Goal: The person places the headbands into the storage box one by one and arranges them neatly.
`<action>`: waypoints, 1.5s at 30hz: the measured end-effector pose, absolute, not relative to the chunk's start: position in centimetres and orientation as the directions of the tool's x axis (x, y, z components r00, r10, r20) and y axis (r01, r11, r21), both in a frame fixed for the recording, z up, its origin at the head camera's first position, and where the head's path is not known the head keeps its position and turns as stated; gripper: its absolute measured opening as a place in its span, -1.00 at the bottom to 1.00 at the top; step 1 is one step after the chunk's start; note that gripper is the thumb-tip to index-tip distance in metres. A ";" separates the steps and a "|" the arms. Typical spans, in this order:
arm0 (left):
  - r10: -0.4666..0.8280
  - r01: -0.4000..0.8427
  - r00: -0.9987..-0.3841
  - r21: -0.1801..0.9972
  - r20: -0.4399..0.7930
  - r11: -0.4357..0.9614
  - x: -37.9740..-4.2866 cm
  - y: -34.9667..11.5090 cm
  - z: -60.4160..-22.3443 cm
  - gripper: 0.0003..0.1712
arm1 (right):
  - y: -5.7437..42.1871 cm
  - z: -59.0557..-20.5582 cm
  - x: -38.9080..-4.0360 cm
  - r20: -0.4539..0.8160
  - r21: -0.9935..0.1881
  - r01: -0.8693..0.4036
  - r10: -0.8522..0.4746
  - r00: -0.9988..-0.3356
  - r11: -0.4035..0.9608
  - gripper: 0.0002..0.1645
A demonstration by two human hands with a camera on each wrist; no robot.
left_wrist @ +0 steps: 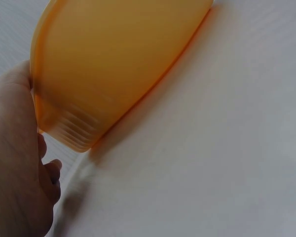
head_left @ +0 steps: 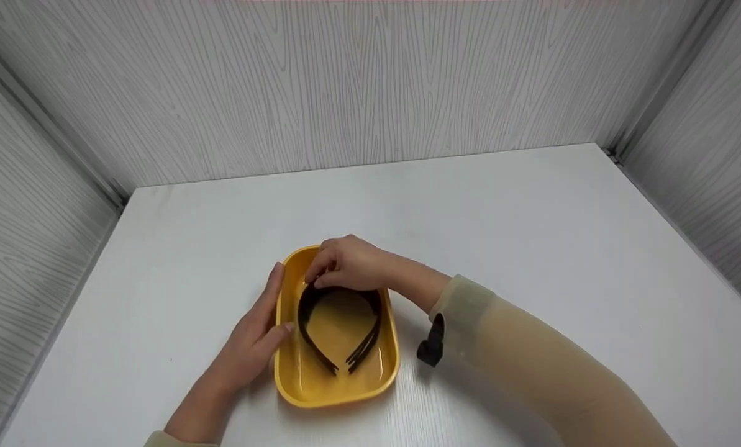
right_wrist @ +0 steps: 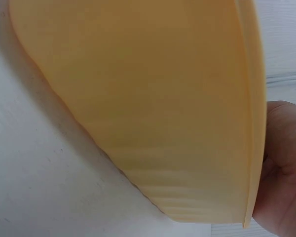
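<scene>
A yellow plastic container [head_left: 320, 405] stands on the white table, its long side running away from me. Inside lie black headbands [head_left: 304, 316], stacked, with their open ends towards me. My left hand [head_left: 249, 344] holds the container by its left side, the thumb over the rim and the fingers along the outer wall. Over the far part of the container, my right hand [head_left: 354, 264] reaches in and pinches the top of the headbands; how many it holds is hidden. Both wrist views show the container's outer wall [left_wrist: 113, 54] close up, with the right hand partly behind its rim in the right wrist view.
The white tabletop [head_left: 531, 236] spreads around the container. Grey wood-grain panels [head_left: 370, 81] stand at the back and both sides. A black strap end [head_left: 432, 347] hangs from the right sleeve's cuff, near the container's right side.
</scene>
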State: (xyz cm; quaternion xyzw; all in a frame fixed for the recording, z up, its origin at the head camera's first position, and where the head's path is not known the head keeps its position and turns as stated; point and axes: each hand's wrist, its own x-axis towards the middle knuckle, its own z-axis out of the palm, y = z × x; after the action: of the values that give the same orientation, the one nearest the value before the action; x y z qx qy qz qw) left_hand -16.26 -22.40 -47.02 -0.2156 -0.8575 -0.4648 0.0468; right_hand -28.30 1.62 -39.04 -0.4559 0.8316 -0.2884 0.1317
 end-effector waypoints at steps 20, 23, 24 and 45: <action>0.328 0.429 -0.897 0.760 0.296 0.489 -16.1 -22.6 -47.0 -0.02 | 1.6 -39.1 -28.2 0.035 -0.588 -0.691 -0.840 -0.542 0.422 -0.72; 0.330 0.429 -0.897 0.758 0.295 0.491 -16.2 -22.6 -47.0 -0.01 | 1.6 -39.1 -28.2 0.032 -0.586 -0.688 -0.836 -0.548 0.428 -0.72; 0.330 0.431 -0.896 0.758 0.296 0.490 -16.2 -22.6 -47.0 -0.02 | 1.7 -39.0 -28.2 0.031 -0.588 -0.684 -0.833 -0.552 0.431 -0.73; 0.325 0.450 -0.889 0.754 0.323 0.479 -16.7 -23.0 -47.0 -0.03 | 6.8 -36.2 -28.4 0.201 -0.610 -0.682 -0.754 -0.626 0.404 -0.67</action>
State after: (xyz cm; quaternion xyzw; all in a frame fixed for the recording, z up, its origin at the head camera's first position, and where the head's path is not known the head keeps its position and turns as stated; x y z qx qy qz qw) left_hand -16.72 -23.00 -47.00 -0.2260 -0.8573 -0.4576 0.0678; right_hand -28.42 6.83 -36.18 -0.4292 0.8360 -0.3376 0.0530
